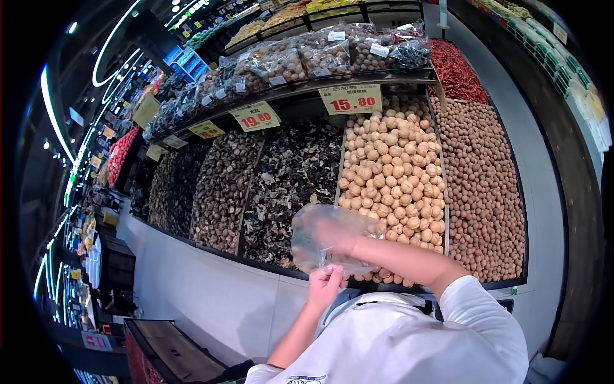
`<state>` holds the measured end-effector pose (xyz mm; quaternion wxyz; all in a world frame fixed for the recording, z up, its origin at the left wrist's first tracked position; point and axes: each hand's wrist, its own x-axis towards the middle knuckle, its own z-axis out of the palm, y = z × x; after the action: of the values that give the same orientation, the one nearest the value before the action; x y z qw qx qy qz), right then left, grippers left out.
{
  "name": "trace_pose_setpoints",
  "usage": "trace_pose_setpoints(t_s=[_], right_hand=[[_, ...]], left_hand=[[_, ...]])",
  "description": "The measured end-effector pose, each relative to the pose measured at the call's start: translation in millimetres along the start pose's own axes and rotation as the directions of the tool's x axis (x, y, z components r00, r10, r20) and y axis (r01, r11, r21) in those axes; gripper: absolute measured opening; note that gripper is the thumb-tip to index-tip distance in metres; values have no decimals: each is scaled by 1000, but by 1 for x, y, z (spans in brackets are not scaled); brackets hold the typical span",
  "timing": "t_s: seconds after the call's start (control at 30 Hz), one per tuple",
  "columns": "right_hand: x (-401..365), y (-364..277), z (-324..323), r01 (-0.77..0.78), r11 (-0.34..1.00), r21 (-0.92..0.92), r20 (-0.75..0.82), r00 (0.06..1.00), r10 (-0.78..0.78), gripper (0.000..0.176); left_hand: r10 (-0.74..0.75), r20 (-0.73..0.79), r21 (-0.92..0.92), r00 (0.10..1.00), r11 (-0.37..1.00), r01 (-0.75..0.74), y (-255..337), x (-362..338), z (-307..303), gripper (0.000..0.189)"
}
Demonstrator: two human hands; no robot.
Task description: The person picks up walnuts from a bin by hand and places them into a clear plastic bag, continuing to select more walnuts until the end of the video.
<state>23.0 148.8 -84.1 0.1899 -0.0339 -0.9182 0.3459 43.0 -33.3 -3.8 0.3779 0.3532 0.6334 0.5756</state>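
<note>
A clear plastic bag (302, 246) is spread in front of me, over the near edge of the bins. My left hand (327, 281) pinches its lower edge. The blurred right hand (336, 235) reaches across from the right and shows through the bag's film; its fingers are smeared, and I cannot see whether anything is in them. Pale walnuts (396, 173) fill the bin just beyond and right of the bag. Behind and left of it lies a bin of dried black fungus (294, 173).
Small brown round dried fruits (483, 185) fill the right bin, with red dried chilies (457, 70) behind. Dried mushrooms (225, 185) lie left. Packed bags (326, 56) line a raised shelf with price signs (350, 99). A dark-topped stand (173, 349) is at lower left.
</note>
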Motion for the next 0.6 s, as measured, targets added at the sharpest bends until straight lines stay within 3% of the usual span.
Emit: trace_pose_setpoints(t_s=[0.07, 0.2, 0.27, 0.4, 0.47, 0.6], right_hand=[[10, -5, -5, 184, 964, -191, -239, 944, -228, 35], [29, -11, -10, 236, 906, -351, -167, 936, -309, 30], [39, -22, -19, 174, 741, -649, 90, 984, -153, 24], [53, 7, 15, 188, 646, -739, 134, 982, -132, 24], [55, 27, 40, 61, 681, -730, 20, 997, -68, 25], [56, 6, 25, 36, 593, -805, 43, 999, -2, 21]], left_hand=[[46, 36, -7, 998, 999, -45, 1, 1, -3, 29], [51, 102, 10, 993, 999, -52, -1, 2, -4, 28], [108, 186, 24, 977, 993, -115, 4, 2, -4, 28], [116, 255, -34, 960, 993, -111, 10, 2, -6, 26], [102, 287, -10, 952, 995, -104, 3, 5, -11, 26], [164, 365, -33, 916, 986, -164, 4, 12, -17, 25]])
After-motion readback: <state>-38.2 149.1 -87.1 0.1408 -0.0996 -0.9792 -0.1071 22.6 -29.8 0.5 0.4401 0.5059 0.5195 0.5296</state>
